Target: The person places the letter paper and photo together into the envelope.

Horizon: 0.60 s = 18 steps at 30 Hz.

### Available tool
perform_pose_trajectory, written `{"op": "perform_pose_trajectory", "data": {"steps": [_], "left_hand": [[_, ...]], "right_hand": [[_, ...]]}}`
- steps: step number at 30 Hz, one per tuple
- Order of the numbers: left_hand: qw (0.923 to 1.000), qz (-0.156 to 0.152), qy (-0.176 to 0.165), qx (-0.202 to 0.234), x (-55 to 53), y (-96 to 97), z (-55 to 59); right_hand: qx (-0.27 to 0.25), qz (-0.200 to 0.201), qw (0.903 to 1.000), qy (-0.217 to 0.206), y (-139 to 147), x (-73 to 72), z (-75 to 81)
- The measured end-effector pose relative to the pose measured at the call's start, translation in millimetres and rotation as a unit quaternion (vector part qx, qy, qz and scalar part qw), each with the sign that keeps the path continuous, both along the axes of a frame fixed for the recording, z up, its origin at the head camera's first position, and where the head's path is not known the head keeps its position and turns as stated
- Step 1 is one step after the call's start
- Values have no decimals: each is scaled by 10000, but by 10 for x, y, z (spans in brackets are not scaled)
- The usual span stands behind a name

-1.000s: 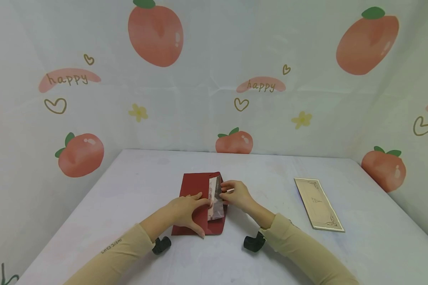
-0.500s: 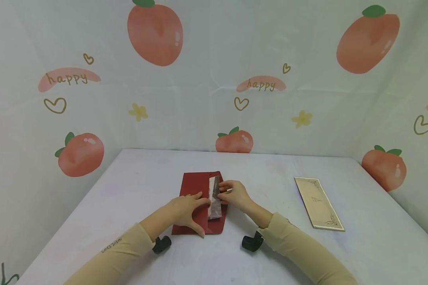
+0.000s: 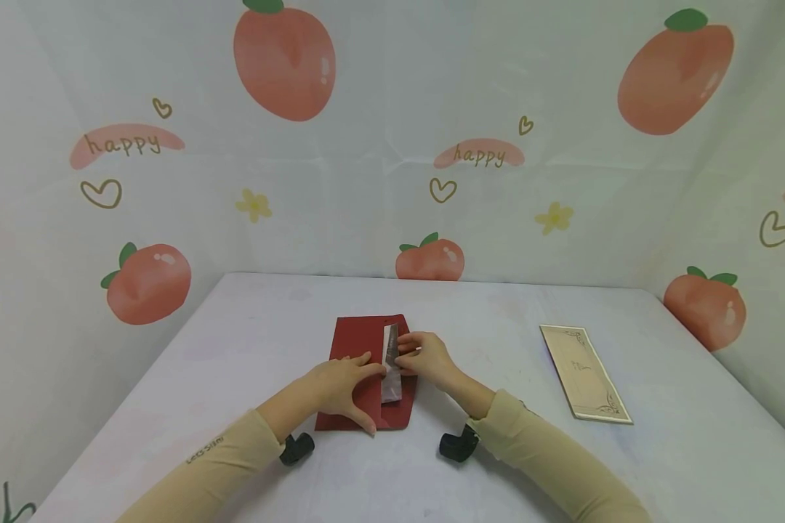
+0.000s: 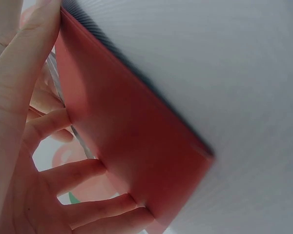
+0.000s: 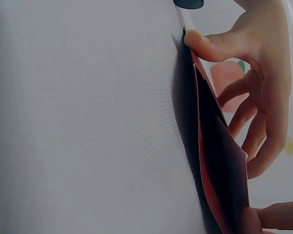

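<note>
The person's left hand (image 3: 336,385) is resting spread on a red envelope (image 3: 358,335), straight fingers touching it along the opening and the thumb stretching apart toward its near edge, pressing rather than gripping. The right hand (image 3: 427,359) is pinching a printed card (image 3: 390,388) between thumb and fingers; the card is showing as a narrow strip at the envelope's opening, above the flap on the right. Both forearms are slanting inward from the lower corners. The left sleeve (image 3: 216,465) is carrying dark lettering that seems to be starting with "Lets", the rest being too small to read. A black device (image 3: 459,444) is sitting under the right wrist. Well apart to the right, a beige card (image 3: 585,374) is lying on the white table (image 3: 477,312), bearing corner ornaments and a tiny illegible central mark. Behind, a fruit-patterned backdrop (image 3: 366,181) is displaying "happy" twice, on pink bands.
</note>
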<state>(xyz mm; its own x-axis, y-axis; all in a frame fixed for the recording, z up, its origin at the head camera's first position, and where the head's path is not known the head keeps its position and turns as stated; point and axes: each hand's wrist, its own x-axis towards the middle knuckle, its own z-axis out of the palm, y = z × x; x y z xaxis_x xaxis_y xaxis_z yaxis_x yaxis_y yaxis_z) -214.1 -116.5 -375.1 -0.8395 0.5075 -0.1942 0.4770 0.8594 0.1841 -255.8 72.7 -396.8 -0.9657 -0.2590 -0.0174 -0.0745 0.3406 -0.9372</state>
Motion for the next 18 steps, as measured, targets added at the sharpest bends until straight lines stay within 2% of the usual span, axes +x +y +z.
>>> {"op": "perform_pose_trajectory", "data": {"steps": [18], "left_hand": [[10000, 26, -59, -36, -18, 7, -13]], "right_hand": [[9, 22, 10000, -51, -63, 28, 15]]}}
